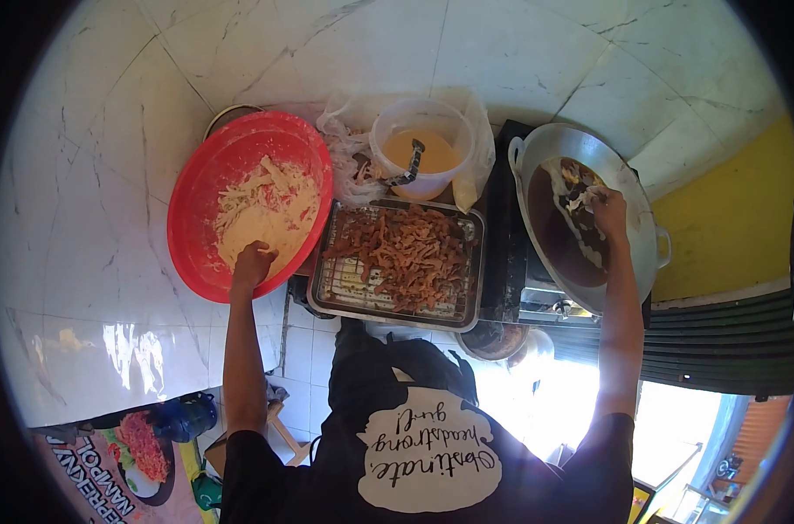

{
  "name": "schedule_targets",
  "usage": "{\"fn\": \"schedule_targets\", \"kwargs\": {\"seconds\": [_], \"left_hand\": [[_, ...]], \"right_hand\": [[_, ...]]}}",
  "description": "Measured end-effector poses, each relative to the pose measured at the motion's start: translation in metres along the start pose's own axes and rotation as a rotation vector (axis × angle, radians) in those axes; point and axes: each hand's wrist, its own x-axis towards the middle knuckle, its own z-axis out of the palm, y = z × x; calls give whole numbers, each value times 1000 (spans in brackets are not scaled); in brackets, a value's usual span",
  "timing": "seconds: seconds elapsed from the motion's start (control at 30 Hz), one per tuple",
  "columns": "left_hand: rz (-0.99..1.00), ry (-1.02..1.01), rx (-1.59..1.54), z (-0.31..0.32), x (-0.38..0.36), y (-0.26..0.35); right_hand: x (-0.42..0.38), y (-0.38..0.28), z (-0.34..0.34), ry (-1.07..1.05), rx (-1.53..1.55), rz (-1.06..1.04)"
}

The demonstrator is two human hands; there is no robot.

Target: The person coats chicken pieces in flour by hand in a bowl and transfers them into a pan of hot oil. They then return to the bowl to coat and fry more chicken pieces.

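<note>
My left hand [255,263] is at the near rim of a red basin [190,210], its fingers curled down at the pale flour [255,229]. Whatever those fingers may hold is hidden. Flour-coated strips [279,182] lie in a heap farther back in the basin. Over the wide metal wok [628,262], my right hand [610,215] has its fingers closed on a flour-coated strip [582,200]. Dark oil [550,229] fills the wok, with pale foam and frying pieces [576,172] near its far side.
Between basin and wok, a metal tray with a rack [349,293] bears a pile of browned fried strips [414,253]. Behind it stand a clear plastic tub [386,127] of yellowish liquid with a dark-handled utensil [412,164], and plastic bags [345,140]. The wok sits on a stove [545,297].
</note>
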Motion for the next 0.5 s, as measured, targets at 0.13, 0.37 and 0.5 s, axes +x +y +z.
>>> {"fn": "schedule_targets", "kwargs": {"seconds": [0.13,0.37,0.5], "left_hand": [[-3,-24,-40,-3,17,-14],[46,46,-144,-22,56,-52],[69,78,-195,-39,77,-66]], "right_hand": [[9,-54,-23,54,-88,-42],[18,-228,-36,109,409,-232],[3,-323,15,-46,635,-395]]}}
